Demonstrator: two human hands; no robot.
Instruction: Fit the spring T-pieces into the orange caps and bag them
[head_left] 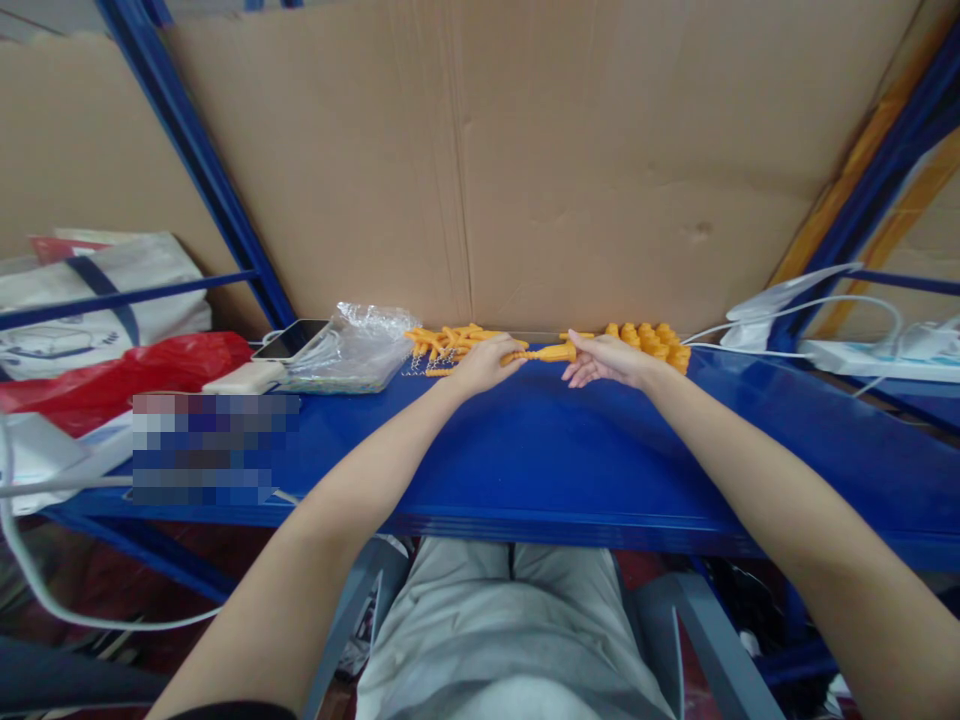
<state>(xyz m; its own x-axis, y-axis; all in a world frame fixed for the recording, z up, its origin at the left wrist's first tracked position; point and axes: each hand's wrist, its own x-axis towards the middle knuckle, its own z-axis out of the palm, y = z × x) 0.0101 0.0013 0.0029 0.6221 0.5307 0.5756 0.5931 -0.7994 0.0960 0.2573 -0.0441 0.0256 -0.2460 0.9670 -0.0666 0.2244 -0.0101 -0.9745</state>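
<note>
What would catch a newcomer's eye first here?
Probably the yellow piece in the left hand, its wide end at the right hand, above the blue table. More yellow parts lie on the table behind each hand. Bright red plastic stands out at far left.

The bench (540,460) is smooth, glossy blue. Along its back edge lie a loose pile of thin orange pieces (450,342) and, farther right, a tight cluster of rounded orange pieces (661,345). Left of the pile rest a clear plastic bag (349,360) and a white block (246,378).
</note>
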